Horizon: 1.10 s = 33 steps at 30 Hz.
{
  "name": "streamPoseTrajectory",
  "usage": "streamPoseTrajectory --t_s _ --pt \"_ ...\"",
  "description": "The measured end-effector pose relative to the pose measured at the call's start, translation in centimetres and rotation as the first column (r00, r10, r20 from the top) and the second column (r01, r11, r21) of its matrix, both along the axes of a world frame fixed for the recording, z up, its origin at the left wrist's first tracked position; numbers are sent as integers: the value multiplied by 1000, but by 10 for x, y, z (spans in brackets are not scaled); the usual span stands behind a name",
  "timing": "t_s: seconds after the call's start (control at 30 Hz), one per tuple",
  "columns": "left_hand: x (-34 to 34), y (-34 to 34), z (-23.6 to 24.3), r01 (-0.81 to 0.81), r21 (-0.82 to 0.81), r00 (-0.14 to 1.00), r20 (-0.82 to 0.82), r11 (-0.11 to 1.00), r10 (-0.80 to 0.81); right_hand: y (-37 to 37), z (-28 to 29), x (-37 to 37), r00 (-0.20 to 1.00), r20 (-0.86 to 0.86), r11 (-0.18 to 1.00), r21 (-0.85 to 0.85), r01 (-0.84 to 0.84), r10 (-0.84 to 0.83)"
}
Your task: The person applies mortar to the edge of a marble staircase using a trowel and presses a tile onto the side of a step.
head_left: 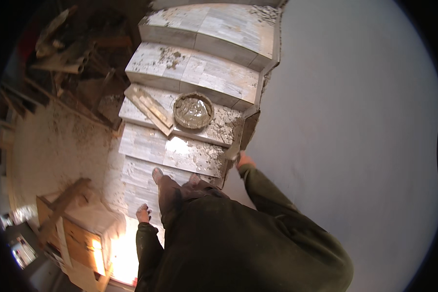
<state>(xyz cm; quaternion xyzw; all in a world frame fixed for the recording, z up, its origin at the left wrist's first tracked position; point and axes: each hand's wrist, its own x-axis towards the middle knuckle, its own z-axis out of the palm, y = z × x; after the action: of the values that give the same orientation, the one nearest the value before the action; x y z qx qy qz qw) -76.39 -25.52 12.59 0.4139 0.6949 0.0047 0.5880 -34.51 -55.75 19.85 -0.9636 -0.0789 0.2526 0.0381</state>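
A: Right hand [245, 159] status?
B: Fingers gripping a trowel [232, 153] at the edge of the stairs [136, 141], beside the grey wall [355, 121].
A: Left hand [143, 213]?
B: Fingers parted, loosely bent, near the leg [170, 199].
A: Mortar basin [192, 126]?
B: On a step [164, 96], right of the boards [148, 110].

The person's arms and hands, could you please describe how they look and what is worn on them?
Both arms wear long, dark olive-green sleeves: the right sleeve looks greener where light falls on it, the left sleeve darker. They reach about to the wrists. The left hand and right hand are bare, without gloves; finer details are too small to tell.
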Motion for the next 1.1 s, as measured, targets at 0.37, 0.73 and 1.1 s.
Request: streamPoseTrajectory --t_s 0.37,0.73,1.1 --pt "-170 -113 -39 306 156 950 -115 939 -290 36 76 239 846 -78 629 -633 -451 527" --pt "-164 -141 -22 -243 -250 942 -290 937 167 78 57 278 813 -327 408 -737 -539 483" --pt "-145 -123 -14 -159 -278 963 -257 947 86 81 30 291 775 -393 339 -733 -589 495"
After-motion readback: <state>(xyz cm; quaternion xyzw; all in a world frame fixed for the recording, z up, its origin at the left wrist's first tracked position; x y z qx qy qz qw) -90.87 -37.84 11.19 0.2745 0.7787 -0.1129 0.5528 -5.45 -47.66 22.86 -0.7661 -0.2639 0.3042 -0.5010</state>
